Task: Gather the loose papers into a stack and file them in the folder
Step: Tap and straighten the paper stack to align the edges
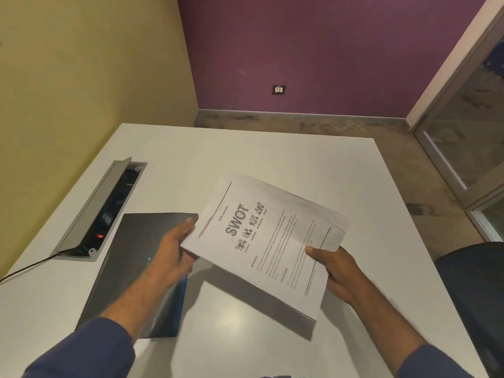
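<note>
A stack of white printed papers (pixel 268 241), its top sheet headed "SWOT", hangs tilted above the white table (pixel 272 154). My right hand (pixel 336 271) grips the stack's near right edge, thumb on top. My left hand (pixel 174 249) holds the stack's left corner from beneath. A dark closed folder (pixel 131 268) with a blue edge lies flat on the table to the left, partly under my left forearm. Some sheet edges at the stack's far right stick out unevenly.
An open grey cable box (pixel 101 211) with sockets and a red light is sunk into the table at far left, a black cable (pixel 24 268) running out of it. A dark chair (pixel 474 271) stands at the right edge. Walls close in behind.
</note>
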Available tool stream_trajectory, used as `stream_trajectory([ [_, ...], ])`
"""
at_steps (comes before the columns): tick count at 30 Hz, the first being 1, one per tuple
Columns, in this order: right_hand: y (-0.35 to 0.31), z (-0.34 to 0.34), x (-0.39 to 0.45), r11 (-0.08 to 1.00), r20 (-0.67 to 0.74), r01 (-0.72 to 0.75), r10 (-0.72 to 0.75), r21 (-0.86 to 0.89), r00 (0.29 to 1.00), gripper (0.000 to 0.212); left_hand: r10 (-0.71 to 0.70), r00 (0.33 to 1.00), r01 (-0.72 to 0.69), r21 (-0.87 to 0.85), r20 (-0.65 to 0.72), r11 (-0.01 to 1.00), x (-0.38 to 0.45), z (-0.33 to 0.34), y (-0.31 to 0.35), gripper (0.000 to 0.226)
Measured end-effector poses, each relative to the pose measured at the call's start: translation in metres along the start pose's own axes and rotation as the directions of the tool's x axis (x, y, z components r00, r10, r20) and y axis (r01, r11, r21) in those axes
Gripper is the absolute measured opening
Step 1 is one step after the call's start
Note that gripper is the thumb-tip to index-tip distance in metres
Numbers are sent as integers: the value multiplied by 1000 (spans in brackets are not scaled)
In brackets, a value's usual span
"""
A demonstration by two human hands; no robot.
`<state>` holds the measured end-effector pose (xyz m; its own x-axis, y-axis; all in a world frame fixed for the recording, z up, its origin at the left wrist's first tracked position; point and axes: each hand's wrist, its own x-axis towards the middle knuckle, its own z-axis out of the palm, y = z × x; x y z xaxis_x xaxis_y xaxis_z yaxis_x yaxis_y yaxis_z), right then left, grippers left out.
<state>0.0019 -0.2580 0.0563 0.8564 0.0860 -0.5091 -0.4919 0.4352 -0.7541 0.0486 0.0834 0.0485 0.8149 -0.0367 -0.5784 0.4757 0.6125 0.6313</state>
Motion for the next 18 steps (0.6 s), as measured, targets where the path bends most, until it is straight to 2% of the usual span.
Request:
stream_trajectory([
  [3,-6,-5,-3,998,71,-21,25,-62,997,42,-59,998,56,117,20,992,5,-14,28,55],
  [7,-13,-2,-3,984,139,-44,69,-171,988,44,-210,969,128,459,133,879,5,0,36,43],
  [10,-18,3,-1,968,164,-48,91,-247,982,44,-263,959,174,507,109,844,8,10,30,33],
  [13,-20,4,1,963,139,-37,77,-267,987,44,-290,945,170,532,151,829,9,16,23,26],
  [15,-20,4,2,957,111,0,34,-291,993,43,-214,966,101,552,144,828,11,18,16,31],
  [18,-17,9,4,909,26,114,-113,-401,993,37,-3,995,-58,633,96,772,6,23,4,28],
])
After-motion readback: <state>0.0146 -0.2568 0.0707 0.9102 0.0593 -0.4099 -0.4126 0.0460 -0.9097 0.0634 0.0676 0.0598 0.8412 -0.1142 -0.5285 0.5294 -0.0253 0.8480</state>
